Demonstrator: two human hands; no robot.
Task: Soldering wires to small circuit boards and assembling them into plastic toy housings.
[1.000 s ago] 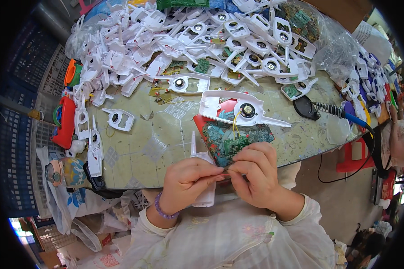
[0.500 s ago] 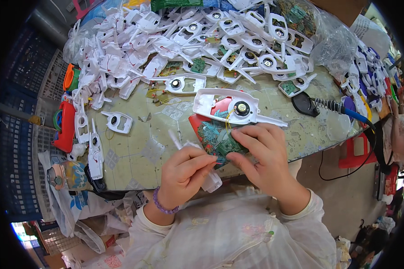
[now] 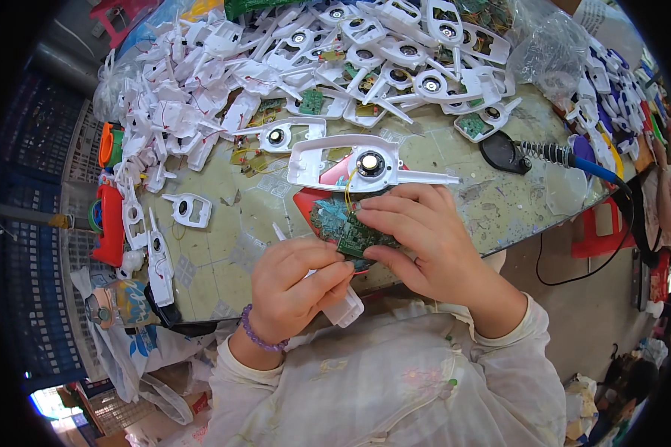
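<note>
My right hand (image 3: pixel 429 242) holds a green circuit board (image 3: pixel 359 237) between thumb and fingers, over a red tray (image 3: pixel 304 211) heaped with more boards. Pinched closed at the board's near left edge is my left hand (image 3: pixel 298 279); whatever is between its fingertips is too small to make out. A white plastic casing (image 3: pixel 344 308) passes beneath the left hand, its narrow end poking out beyond; whether that hand grips it is hidden. Just past the tray lies a larger white casing (image 3: pixel 317 160) with a round speaker (image 3: pixel 370 162). Yellow wires (image 3: pixel 348 195) run from the speaker to the board.
White casings (image 3: pixel 179 82) pile up along the table's far side. A soldering iron (image 3: pixel 585 165) with a blue handle rests in its coiled stand (image 3: pixel 508 153) at right. Red plastic parts (image 3: pixel 110 223) and a few loose casings (image 3: pixel 188 210) lie at left.
The view has shifted slightly, so the table's things appear further left. The board is tilted a little differently in my right hand. My left fingertips stay at its edge.
</note>
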